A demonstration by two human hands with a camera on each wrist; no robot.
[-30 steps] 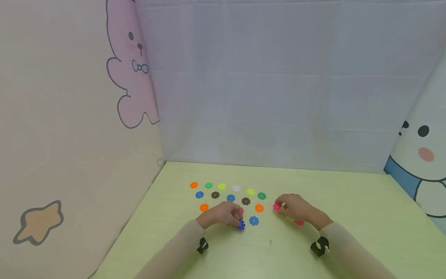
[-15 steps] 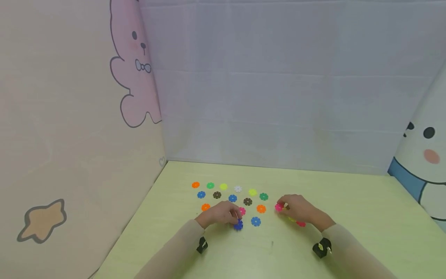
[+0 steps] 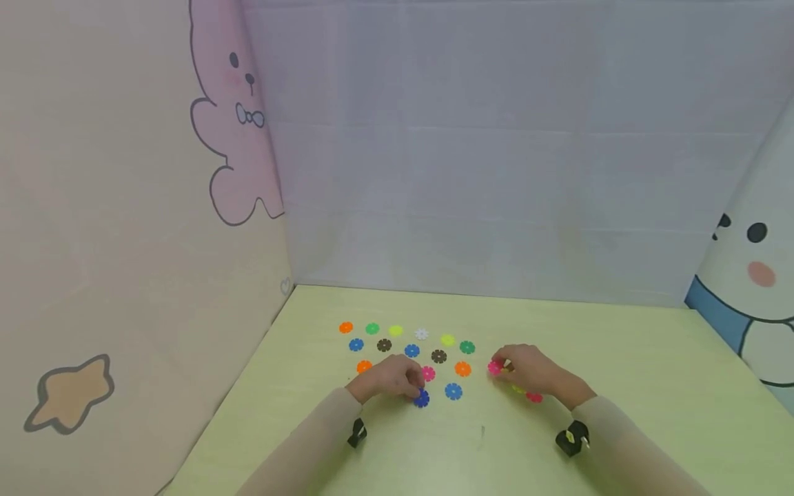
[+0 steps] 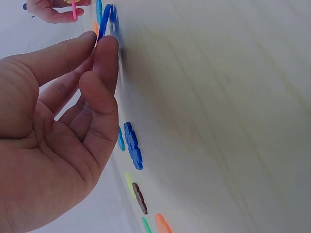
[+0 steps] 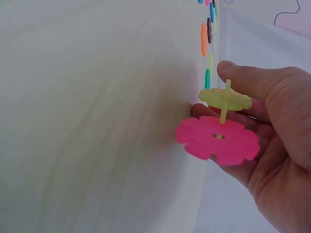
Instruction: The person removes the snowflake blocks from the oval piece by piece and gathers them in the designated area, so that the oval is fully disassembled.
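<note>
My left hand (image 3: 392, 377) pinches a dark blue slotted flower disc (image 3: 422, 398) between thumb and forefinger. In the left wrist view the disc (image 4: 104, 22) stands on edge, tilted, close over the table. My right hand (image 3: 527, 368) holds several linked discs. A pink disc (image 3: 494, 368) shows at its fingertips in the head view, and a red-pink disc (image 3: 534, 397) shows below the palm. In the right wrist view a yellow disc (image 5: 226, 99) and a pink disc (image 5: 218, 141) stand apart, joined by a thin yellow piece (image 5: 224, 109) seen edge-on.
Loose flower discs lie in rough rows on the pale table (image 3: 620, 358), among them a white disc (image 3: 422, 334), an orange disc (image 3: 462, 369), a light blue disc (image 3: 453, 391) and a brown disc (image 3: 438, 356). A grey-white curtain (image 3: 484, 151) hangs behind.
My left hand has shifted slightly left with the dark blue disc, showing more of the loose pink disc behind it. My right hand keeps its hold in nearly the same place.
</note>
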